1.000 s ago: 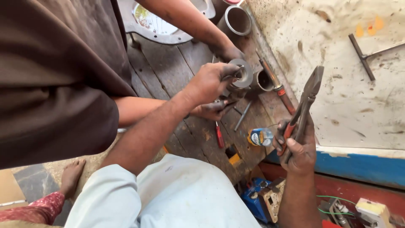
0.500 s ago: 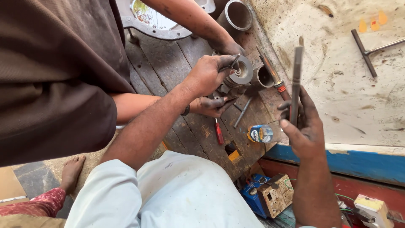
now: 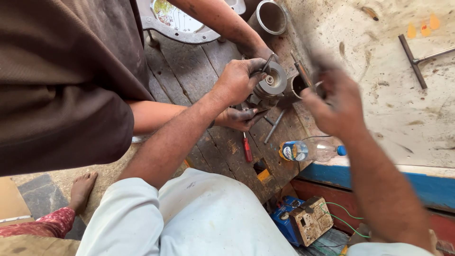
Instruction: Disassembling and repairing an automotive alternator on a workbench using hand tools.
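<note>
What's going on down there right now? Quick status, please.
Left hand gripping the round metal part on the wooden bench. Right hand raised beside it, blurred, holding a thin tool. Another person's hand close underneath the part.

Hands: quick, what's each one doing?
Left hand: closed on the round metal part.
Right hand: blurred, holding a thin metal tool.

Single head view, looking steeply down, close over wooden bench (image 3: 199, 71); no second view.
</note>
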